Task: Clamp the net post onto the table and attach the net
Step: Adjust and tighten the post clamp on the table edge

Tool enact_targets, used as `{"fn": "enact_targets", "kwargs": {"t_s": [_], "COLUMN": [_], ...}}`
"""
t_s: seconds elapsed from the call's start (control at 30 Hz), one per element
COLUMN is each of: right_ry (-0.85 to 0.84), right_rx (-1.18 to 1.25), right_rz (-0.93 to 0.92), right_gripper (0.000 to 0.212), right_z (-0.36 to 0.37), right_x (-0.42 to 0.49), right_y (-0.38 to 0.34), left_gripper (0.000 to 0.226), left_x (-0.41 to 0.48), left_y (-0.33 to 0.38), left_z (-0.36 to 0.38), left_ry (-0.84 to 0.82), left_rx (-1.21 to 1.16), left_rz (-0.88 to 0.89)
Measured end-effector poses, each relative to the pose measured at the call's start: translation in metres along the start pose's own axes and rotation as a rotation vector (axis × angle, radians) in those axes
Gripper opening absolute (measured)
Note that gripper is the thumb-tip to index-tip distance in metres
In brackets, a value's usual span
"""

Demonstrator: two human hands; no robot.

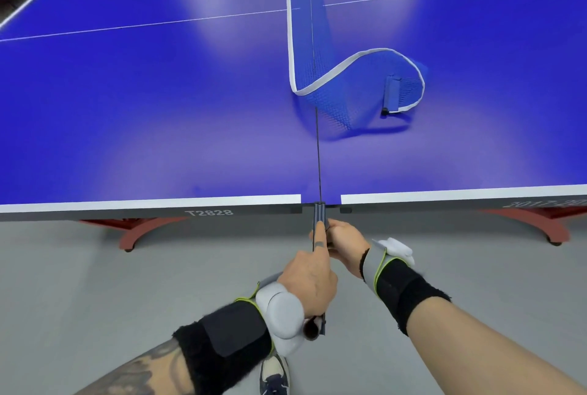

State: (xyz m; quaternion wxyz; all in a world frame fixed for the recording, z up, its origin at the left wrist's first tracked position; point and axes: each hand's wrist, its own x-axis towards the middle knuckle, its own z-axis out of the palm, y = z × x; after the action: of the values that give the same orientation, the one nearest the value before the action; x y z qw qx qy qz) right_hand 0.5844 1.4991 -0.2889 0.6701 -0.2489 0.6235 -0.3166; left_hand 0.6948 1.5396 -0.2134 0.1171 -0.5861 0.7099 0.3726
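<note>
Net post [319, 212]: slim, dark, at the near edge of the tabletop [143, 115], in line with the dark centre seam [318, 156] and set in the gap between the two white edge stripes. Its top meets the edge; I cannot tell whether the clamp has seated over it. Left hand [309, 277] is wrapped round the lower post, forefinger laid straight along it. A brownish round end [309, 328] pokes out below the palm, probably the clamp screw. Right hand [344, 244] is curled round the post just to the right, nearer the edge. Net [349, 86] lies slack on the right half, its white tape curling in an S, and its end sleeve [392, 91] is well apart from the post. The step in hand looks like seating the clamp. To do it well, keep the post square to the seam and push it fully home over the edge. Steady it with one hand while the other tightens the screw, and check it stands upright before drawing the net across. A skewed post would likely leave the net sagging. Beyond: red table legs [136, 231], grey floor [95, 283], one shoe [274, 374].
</note>
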Motion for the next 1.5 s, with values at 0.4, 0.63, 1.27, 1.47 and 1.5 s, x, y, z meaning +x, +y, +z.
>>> {"fn": "enact_targets", "kwargs": {"t_s": [0.4, 0.63, 1.27, 1.47, 1.5], "right_ry": [0.045, 0.124, 0.151, 0.199, 0.187], "right_rx": [0.075, 0.338, 0.277, -0.125, -0.210], "right_rz": [0.028, -0.004, -0.169, -0.160, -0.137], "right_gripper": [0.025, 0.037, 0.037, 0.052, 0.057], "right_z": [0.000, -0.007, 0.006, -0.003, -0.005], "right_x": [0.002, -0.012, -0.001, 0.014, 0.016], "right_y": [-0.002, -0.003, 0.005, 0.022, 0.025], "left_gripper": [0.081, 0.082, 0.081, 0.080, 0.079], "left_x": [0.002, 0.002, 0.019, 0.022, 0.022], "left_y": [-0.007, -0.005, -0.002, -0.004, -0.004], "left_z": [-0.004, -0.001, -0.022, -0.021, -0.021], "left_ry": [-0.007, 0.031, -0.025, -0.034, -0.033], "left_rx": [-0.032, -0.021, -0.004, -0.030, -0.038], "left_rz": [0.040, -0.001, 0.015, 0.027, 0.028]}}
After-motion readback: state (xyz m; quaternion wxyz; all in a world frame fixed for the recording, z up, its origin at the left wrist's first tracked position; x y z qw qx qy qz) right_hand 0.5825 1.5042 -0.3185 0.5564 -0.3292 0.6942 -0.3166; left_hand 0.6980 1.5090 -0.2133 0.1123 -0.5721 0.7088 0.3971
